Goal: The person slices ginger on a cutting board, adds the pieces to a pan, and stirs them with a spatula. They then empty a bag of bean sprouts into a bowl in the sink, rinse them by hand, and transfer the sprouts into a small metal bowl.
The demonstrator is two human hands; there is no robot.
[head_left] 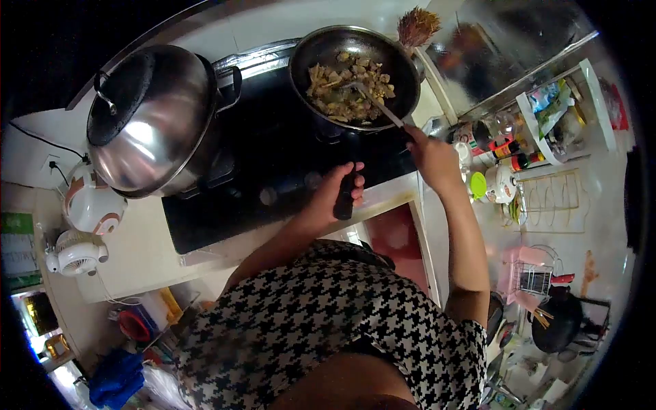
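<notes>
Houndstooth top [328, 321] below; left hand [338, 195] grips pan handle [347, 188], right hand [430, 157] clasps spatula [376, 102]: steady pan [355, 75] while stirring.

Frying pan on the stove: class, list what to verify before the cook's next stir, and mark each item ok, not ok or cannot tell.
1. Left hand has its grip closed on the pan handle: ok.
2. Right hand holds the spatula: ok.
3. Spatula tip is in the food: ok.
4. Frying pan sits on the stove: ok.
5. Burner is lit: cannot tell.
6. Lidded pot stands apart from the frying pan: ok.
</notes>
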